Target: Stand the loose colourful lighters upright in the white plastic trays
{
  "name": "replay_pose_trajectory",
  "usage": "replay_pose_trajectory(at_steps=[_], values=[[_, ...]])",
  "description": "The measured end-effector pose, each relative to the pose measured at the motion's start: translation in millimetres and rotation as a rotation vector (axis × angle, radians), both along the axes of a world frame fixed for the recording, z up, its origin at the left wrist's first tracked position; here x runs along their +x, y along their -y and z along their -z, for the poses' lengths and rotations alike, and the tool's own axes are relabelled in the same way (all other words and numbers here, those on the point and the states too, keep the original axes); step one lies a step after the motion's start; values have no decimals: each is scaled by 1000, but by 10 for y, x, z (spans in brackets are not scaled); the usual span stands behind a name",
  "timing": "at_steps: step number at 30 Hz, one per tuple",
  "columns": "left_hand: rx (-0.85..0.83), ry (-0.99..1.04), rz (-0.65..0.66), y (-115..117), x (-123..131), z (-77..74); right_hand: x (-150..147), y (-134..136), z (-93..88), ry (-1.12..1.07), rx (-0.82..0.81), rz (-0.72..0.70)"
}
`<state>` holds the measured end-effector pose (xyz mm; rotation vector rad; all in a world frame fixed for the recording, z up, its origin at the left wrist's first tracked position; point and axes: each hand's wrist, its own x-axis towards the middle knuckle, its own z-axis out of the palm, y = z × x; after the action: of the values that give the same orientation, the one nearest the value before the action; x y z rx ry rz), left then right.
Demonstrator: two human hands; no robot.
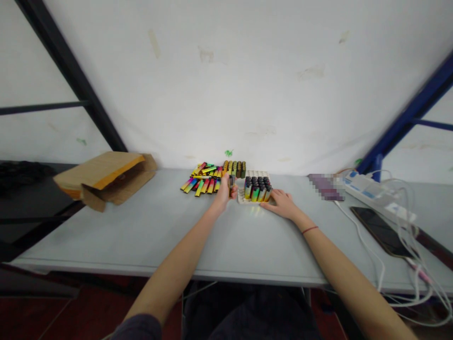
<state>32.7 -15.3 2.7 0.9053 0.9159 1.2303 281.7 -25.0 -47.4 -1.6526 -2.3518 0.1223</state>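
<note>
Tray at twelve o'clock on the desk, steadied at four by the open right hand; at nine, apparently a lighter pinched in the left hand. Risked toppling the upright lighters if knocked.

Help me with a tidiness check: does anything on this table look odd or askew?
Yes. At right, white cables lie tangled and droop past the table's front edge. At left, the cardboard box gapes open, one flap bent outward.

Head camera: we look forward and down
Table: seen from above, close before us
Wall: we face it, farther off
</note>
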Motion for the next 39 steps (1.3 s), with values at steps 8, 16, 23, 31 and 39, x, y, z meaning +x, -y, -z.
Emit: replay_pose_trajectory(at_steps=[8,16,23,31,39], values=[[547,-477,13,20,-44,49,-4,-8,4,5,3,3],[600,-646,121,-17,-30,162,-12,4,14,-9,22,7],[632,-658,123,20,-48,161,-15,5,17,-18,39,6],[694,-721,100,35,-69,164,-11,2,4,2,26,0],[777,-896,45,30,-89,158,3,-10,19,-7,27,6]])
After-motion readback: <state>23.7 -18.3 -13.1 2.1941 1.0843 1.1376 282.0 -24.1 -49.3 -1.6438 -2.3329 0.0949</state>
